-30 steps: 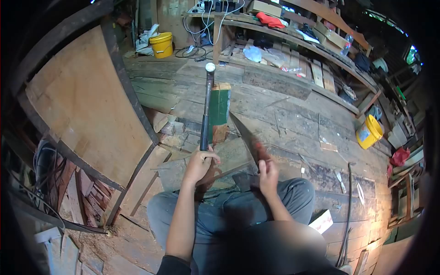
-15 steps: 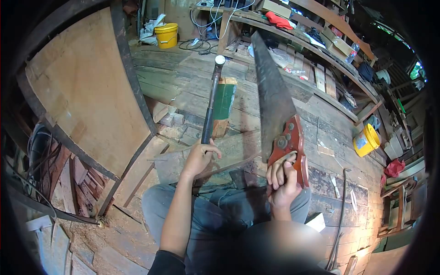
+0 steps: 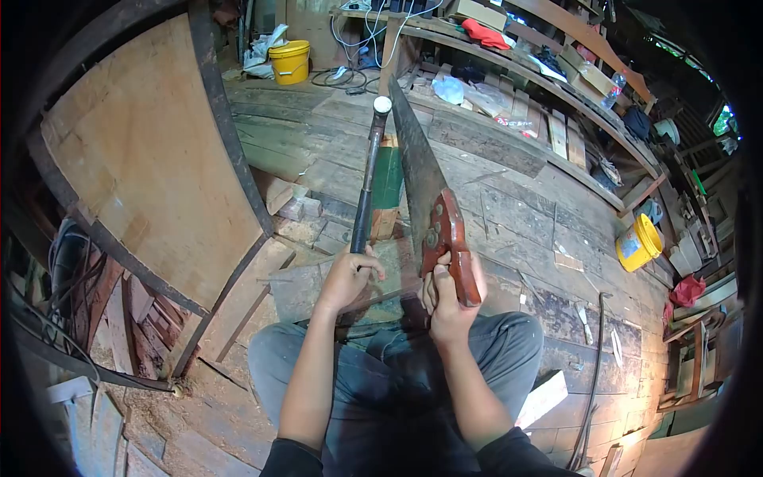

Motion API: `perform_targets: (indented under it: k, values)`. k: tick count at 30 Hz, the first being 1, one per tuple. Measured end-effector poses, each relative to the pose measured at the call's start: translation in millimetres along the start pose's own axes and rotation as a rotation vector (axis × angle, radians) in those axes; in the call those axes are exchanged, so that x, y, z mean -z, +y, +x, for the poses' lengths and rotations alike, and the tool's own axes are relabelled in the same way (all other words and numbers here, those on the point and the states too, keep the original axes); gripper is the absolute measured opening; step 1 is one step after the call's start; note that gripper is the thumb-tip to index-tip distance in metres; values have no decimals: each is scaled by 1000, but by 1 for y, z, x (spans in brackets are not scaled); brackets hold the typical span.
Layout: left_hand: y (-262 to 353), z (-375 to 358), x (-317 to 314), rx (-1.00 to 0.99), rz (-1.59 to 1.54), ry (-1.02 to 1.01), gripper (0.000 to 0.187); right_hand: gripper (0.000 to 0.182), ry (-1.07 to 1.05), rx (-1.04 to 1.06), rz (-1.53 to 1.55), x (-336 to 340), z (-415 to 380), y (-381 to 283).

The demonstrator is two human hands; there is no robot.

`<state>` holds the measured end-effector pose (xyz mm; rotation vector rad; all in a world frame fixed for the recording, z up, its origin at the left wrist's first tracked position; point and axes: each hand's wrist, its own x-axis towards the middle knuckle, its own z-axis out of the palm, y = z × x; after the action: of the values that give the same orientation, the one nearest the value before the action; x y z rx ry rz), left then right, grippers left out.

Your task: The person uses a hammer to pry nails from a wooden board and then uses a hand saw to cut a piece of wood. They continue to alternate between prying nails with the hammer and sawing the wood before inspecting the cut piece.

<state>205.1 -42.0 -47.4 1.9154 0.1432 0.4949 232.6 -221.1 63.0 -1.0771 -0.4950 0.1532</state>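
My left hand (image 3: 346, 278) is wrapped round the black grip of a hammer (image 3: 369, 179), which stands upright with its pale round face at the top. In my right hand (image 3: 451, 306) is the red handle of a hand saw (image 3: 417, 163); its wide dark blade points up and leans left, its tip close to the hammer head. Behind the two tools lies a green-painted wood block (image 3: 387, 179) with bare wooden ends, partly hidden by the saw blade.
A curved framed panel (image 3: 151, 159) stands at the left. Yellow buckets are at the back (image 3: 289, 62) and right (image 3: 638, 242). A long metal bar (image 3: 596, 366) lies at the right. A cluttered wooden bench (image 3: 509, 60) runs along the back.
My right hand has moved left with the saw, bringing the blade close beside the hammer and over part of the green block. My left hand and the hammer are nearly still.
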Motion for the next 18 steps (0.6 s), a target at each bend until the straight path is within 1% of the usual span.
perform_targets:
  k: [3,5,6,8,11,13,15,16,17,18]
  values:
    - [-6,1,-2,-10,-39,0,23,11,-8,-30,48,3,-4,4]
    - [-3,2,-2,27,-55,-27,23,9,30,-19,-60,2,-10,3]
    - [-3,1,-2,31,-57,-31,23,9,34,-24,-62,3,-13,3]
    - [-3,1,-2,9,-62,-16,23,9,55,-4,-167,6,-22,4]
    - [-1,1,-3,1,-35,-14,23,8,15,-53,-102,5,-38,-8]
    - [1,0,-4,17,-45,-10,21,7,40,-100,-98,3,-44,-12]
    - [-1,0,-6,31,-53,-11,20,8,-8,71,-439,3,-41,-9]
    - [-3,2,-7,35,-40,9,20,11,-43,92,-473,2,-37,-11]
    - [-4,3,-7,37,-27,28,19,11,-36,89,-471,0,-32,-13]
    - [-6,4,-6,38,-23,21,19,12,-68,118,-539,-1,-27,-16]
